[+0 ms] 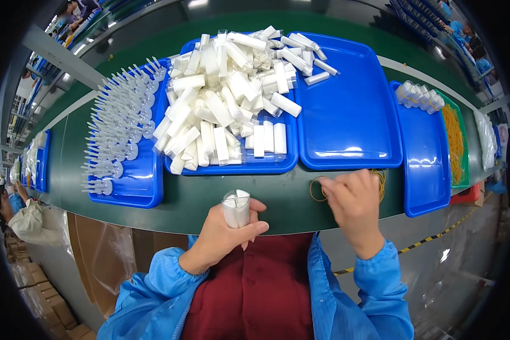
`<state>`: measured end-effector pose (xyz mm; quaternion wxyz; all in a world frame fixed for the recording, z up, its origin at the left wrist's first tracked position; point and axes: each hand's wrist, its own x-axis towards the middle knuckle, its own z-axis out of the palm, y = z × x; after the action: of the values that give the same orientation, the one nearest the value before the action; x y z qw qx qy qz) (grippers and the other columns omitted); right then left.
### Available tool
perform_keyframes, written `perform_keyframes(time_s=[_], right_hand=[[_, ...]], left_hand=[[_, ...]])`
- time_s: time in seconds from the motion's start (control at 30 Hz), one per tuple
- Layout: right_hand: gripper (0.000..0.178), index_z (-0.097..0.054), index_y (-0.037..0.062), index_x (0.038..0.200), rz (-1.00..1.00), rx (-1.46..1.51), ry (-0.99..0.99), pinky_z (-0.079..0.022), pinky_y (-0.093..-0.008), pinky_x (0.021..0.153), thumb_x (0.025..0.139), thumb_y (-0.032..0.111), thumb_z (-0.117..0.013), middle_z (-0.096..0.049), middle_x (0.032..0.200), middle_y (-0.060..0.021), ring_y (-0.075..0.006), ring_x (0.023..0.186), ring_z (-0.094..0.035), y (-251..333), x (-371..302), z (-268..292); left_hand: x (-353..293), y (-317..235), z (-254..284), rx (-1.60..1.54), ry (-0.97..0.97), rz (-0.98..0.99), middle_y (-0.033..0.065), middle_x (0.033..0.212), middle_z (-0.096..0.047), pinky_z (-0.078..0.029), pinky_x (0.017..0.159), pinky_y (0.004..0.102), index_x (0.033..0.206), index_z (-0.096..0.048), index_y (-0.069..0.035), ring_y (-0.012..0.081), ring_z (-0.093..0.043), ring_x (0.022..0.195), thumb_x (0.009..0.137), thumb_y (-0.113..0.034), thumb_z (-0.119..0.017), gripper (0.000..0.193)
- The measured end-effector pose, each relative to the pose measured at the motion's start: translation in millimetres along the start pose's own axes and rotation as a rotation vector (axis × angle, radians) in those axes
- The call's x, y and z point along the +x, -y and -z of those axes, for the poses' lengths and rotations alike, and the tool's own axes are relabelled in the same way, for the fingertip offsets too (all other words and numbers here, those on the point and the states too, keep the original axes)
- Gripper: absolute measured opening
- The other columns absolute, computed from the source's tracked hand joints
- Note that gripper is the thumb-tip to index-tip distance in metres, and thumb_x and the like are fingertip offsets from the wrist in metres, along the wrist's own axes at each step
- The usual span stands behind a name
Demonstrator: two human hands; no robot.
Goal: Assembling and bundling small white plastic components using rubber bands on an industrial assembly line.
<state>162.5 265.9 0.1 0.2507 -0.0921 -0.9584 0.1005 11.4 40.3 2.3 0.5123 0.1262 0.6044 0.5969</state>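
My left hand (pixel 216 237) is wrapped round a small upright bundle of white rolls in clear plastic sleeves (pixel 236 211), just over the table's front edge. To its right, my right hand (pixel 354 203) pinches a thin tan rubber band (pixel 312 192), which hangs as a loop from the fingertips. More rubber bands (pixel 382 186) lie on the green table beside that hand, partly covered by it. Beyond my left hand, a blue tray (pixel 255 168) carries a heaped pile of similar sleeved white rolls (pixel 226 102).
At left, a blue tray (pixel 133 198) holds rows of clear plastic plunger-like parts (pixel 116 122). A wide blue tray (pixel 351 124) has a few rolls at its far left. Right of it, a narrow blue tray (pixel 425 170) holds several bundles (pixel 419 97), beside a green tray of yellow rubber bands (pixel 452 136).
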Motion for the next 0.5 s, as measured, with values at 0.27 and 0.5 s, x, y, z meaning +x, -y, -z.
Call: perform_keyframes(time_s=[0.27,0.5], right_hand=[[0.015,-0.065,0.0083,0.096,-0.054,-0.162,0.040,-0.040,-0.0378,0.078,0.082,0.009,-0.069,-0.060,0.092,-0.0030,-0.0213,0.086,-0.056,10,4,-21],[0.023,-0.061,0.0096,0.102,-0.041,0.204,-0.065,-0.041,-0.0410,0.081,0.083,0.004,-0.074,-0.065,0.099,-0.0062,-0.0272,0.091,-0.061,57,23,-4]], left_hand=[[-9,-6,1,0.176,-0.003,0.000,0.0097,0.083,-0.070,-0.053,0.061,0.0253,0.094,-0.060,-0.002,0.0137,-0.068,0.072,0.087,-0.008,-0.078,0.020],[17,-3,-18,0.336,-0.195,-0.723,0.0106,0.094,-0.074,-0.056,0.077,0.0300,0.094,-0.060,-0.002,0.0153,-0.071,0.088,0.084,-0.006,-0.081,0.024]])
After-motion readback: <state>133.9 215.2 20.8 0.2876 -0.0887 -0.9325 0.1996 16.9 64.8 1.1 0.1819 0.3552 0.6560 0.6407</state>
